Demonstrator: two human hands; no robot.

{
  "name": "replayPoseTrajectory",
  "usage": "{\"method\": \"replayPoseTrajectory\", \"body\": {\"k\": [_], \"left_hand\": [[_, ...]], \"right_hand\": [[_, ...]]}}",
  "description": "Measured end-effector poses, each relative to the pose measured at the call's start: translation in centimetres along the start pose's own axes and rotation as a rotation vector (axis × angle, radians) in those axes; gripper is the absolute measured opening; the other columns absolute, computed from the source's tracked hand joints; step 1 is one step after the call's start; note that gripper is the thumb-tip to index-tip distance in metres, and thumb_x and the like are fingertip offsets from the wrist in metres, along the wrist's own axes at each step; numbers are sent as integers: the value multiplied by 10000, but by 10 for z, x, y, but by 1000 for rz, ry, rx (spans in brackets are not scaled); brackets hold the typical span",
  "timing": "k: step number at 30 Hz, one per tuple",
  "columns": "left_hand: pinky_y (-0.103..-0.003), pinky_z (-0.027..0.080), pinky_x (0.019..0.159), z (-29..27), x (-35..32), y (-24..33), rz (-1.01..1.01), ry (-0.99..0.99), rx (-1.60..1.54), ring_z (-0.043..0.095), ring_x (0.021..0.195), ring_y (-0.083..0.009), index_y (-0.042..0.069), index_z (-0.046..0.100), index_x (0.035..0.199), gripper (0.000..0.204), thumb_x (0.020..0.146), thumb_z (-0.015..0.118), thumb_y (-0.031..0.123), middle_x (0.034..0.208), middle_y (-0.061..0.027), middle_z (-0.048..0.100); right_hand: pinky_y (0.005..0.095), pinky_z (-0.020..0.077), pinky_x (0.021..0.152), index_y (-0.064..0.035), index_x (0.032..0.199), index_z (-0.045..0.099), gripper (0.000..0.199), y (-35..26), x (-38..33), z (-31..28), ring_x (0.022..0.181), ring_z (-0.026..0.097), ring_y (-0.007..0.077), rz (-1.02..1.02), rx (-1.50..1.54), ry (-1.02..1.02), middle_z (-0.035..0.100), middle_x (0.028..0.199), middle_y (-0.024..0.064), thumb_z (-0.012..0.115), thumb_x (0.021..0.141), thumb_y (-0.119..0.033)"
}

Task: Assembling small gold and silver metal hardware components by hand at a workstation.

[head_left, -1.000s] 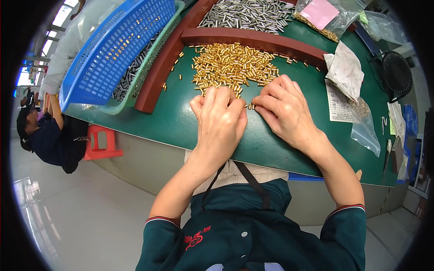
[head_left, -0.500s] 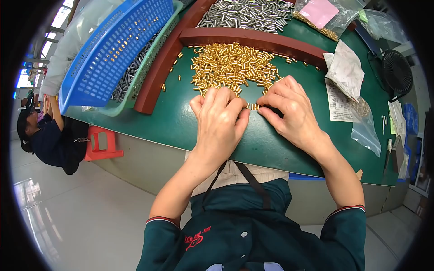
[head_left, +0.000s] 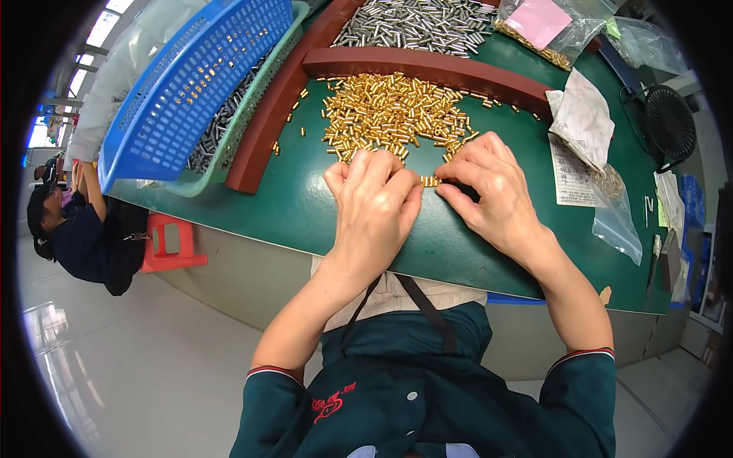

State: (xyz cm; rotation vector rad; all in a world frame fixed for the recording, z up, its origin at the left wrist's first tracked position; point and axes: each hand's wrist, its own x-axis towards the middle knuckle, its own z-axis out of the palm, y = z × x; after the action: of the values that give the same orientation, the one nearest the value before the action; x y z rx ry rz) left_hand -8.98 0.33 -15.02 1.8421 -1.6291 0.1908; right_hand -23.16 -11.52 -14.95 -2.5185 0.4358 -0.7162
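Observation:
A short row of small gold-coloured metal sleeves (head_left: 431, 182) stands side by side on the green table between my two hands. At the row's left end, the fingers of my left hand (head_left: 374, 204) are bent and pressed together, covering part of it. My right hand (head_left: 492, 195) pinches the right end between thumb and fingers. Just beyond my fingertips lies a loose heap of the same gold sleeves (head_left: 389, 111). Some of the fingertips are hidden behind the hands.
Dark red bars (head_left: 427, 65) bound the heap behind and at left. Beyond them lie silver pins (head_left: 420, 27). A blue basket (head_left: 195, 84) rests in a green basket (head_left: 229, 156) at left. At right are a white cloth (head_left: 582, 118), a plastic bag (head_left: 620, 229) and a black fan (head_left: 670, 122). A person sits far left.
The gold sleeves between my fingers, split by a small gap before, now sit closer together in one row. Both hands have shifted only slightly.

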Motion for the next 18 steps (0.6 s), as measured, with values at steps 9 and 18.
{"method": "replayPoseTrajectory", "body": {"k": [9,18], "left_hand": [[-373,286,765,-5,0,-2,-11,-25,1,527,825,-189,95,656,783,143,667,727,49,811,3,556],[-385,281,785,0,5,-8,168,-9,-7,526,847,-163,108,655,779,112,692,722,88,810,28,574]], "right_hand": [[363,424,765,-33,855,687,196,0,-4,-5,886,526,244,41,13,-11,593,842,42,755,679,-88],[361,429,746,-60,843,699,182,-2,-2,2,877,519,235,-55,-13,71,583,832,31,756,671,-79]]}}
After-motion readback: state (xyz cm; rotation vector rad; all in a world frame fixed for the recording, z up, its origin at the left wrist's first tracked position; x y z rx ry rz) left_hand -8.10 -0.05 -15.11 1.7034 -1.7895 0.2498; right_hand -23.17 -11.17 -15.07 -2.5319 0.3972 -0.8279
